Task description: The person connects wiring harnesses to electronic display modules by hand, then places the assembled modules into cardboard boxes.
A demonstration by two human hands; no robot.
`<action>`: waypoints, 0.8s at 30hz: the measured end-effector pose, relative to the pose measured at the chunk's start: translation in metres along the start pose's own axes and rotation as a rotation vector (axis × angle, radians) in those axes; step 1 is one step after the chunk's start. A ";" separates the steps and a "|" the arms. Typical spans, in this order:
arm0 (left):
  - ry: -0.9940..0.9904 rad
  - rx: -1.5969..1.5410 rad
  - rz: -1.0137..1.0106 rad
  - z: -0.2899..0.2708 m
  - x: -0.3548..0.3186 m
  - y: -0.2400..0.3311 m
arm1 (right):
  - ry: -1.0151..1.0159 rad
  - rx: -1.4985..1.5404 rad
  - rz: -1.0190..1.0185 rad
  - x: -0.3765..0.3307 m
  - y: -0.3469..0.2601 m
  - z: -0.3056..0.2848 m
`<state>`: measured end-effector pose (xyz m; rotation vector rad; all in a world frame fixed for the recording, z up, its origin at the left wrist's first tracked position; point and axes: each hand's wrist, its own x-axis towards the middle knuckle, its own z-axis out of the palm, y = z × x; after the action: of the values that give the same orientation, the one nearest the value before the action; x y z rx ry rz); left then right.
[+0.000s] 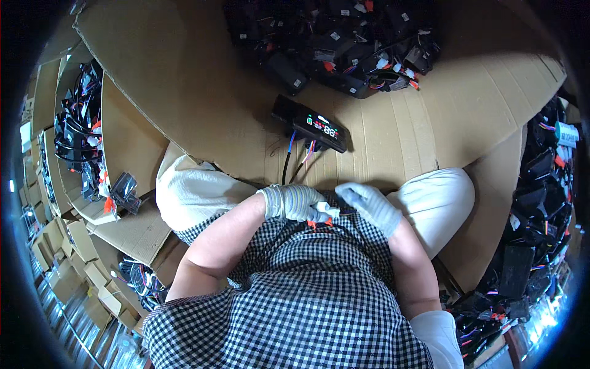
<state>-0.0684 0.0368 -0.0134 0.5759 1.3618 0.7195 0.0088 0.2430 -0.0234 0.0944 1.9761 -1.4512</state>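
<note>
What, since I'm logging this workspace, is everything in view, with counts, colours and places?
Display: one, black, lit digits, above centre
Wires: several, mixed colours, below the display
Plug: one, white, just below centre
Cardboard: several pieces, brown, under the display and around
Black units: many, black, top, left and right piles
Boxes: many, brown, left background
Shirt: one, black-white checked, bottom
Trousers: one pair, off-white, both sides
Left hand: one, pale glove, holding the plug
Right hand: one, grey glove, beside it; grip unclear

the display unit is black, the connector white, the garment checked black and white.
</note>
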 end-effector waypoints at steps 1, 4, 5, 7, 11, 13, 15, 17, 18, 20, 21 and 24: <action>0.015 -0.016 -0.026 -0.004 -0.004 0.005 | -0.004 0.190 -0.028 -0.010 0.000 0.002; 0.133 -0.013 0.039 -0.018 -0.012 0.006 | -0.127 0.330 0.094 -0.020 -0.003 0.000; 0.230 -0.013 0.127 -0.024 -0.018 0.010 | -0.235 0.715 0.271 -0.017 -0.008 -0.003; 0.248 -0.039 0.107 -0.035 -0.030 0.021 | -0.137 0.330 -0.065 -0.009 -0.021 -0.024; 0.596 -0.545 0.335 -0.047 -0.047 0.028 | 0.463 0.726 -0.061 0.042 -0.052 -0.089; 0.791 -0.448 0.473 -0.050 -0.040 0.033 | 0.701 0.771 -0.037 0.094 -0.041 -0.124; 0.750 -0.615 0.535 -0.045 -0.034 0.033 | 0.711 0.897 -0.155 0.143 -0.014 -0.145; 0.773 -0.573 0.582 -0.038 -0.022 0.016 | 0.689 0.799 -0.065 0.183 0.017 -0.151; 0.761 -0.560 0.476 -0.039 -0.020 0.015 | 0.661 0.797 -0.063 0.192 0.022 -0.147; 0.758 -0.553 0.369 -0.038 -0.017 0.007 | 0.579 0.800 -0.015 0.207 0.023 -0.132; 0.825 -0.430 0.335 -0.036 -0.012 0.001 | 0.567 0.822 0.014 0.214 0.024 -0.127; 0.879 -0.264 0.298 -0.039 -0.013 0.012 | 0.478 0.834 -0.162 0.225 0.028 -0.110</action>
<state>-0.1095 0.0332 -0.0013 0.2414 1.9520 1.4811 -0.2043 0.2770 -0.1539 0.7119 1.5897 -2.4549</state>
